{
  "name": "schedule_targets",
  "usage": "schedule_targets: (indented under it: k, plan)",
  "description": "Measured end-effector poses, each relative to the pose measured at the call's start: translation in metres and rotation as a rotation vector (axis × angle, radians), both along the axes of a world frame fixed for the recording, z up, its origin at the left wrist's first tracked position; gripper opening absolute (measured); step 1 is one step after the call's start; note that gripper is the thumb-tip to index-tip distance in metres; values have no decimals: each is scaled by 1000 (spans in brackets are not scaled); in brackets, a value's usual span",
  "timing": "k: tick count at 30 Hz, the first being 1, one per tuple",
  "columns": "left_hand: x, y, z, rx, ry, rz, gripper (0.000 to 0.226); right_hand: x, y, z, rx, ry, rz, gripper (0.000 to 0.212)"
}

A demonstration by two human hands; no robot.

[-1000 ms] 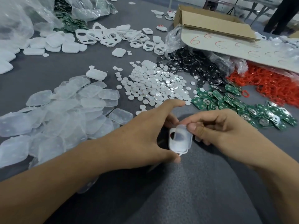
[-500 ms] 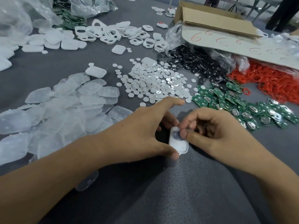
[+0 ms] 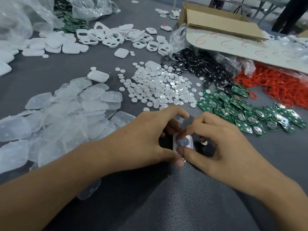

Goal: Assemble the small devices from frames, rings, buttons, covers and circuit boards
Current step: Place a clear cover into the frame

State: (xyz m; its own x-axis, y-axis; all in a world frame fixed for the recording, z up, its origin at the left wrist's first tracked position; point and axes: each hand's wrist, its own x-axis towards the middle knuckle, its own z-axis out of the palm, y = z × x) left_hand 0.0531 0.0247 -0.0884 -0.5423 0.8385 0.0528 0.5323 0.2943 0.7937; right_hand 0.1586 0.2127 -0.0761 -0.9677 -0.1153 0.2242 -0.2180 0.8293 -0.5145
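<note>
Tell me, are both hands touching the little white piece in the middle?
Touching. The head view shows the left hand and right hand pinching the white piece, with both thumbs on its near end.

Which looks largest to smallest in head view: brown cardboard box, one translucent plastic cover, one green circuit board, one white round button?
1. Brown cardboard box
2. Translucent plastic cover
3. Green circuit board
4. White round button

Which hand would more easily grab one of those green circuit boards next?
Right, likely: both grip the small device, but the right hand lies nearer the green circuit boards than the left hand.
</note>
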Motion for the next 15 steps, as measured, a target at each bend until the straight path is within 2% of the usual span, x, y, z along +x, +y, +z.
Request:
schedule_targets:
  k: [4,7,9,10,13,15]
  plan:
    - [0,-1,1,4,-10,6,79,0,0,0,5,-25,-28,10]
    - [1,-1,2,3,-13,5,75,-1,0,-1,-70,23,-56,10]
    - [1,-1,3,-1,-6,4,71,-4,7,-3,-68,130,-193,11]
    - [1,-1,4,-7,1,6,70,-6,13,-4,-5,157,-307,16]
    - [2,-1,5,-2,-9,8,69,-8,29,-8,221,4,-597,40]
    - [2,-1,6,-4,1,2,64,-8,32,-10,221,-46,-634,40]
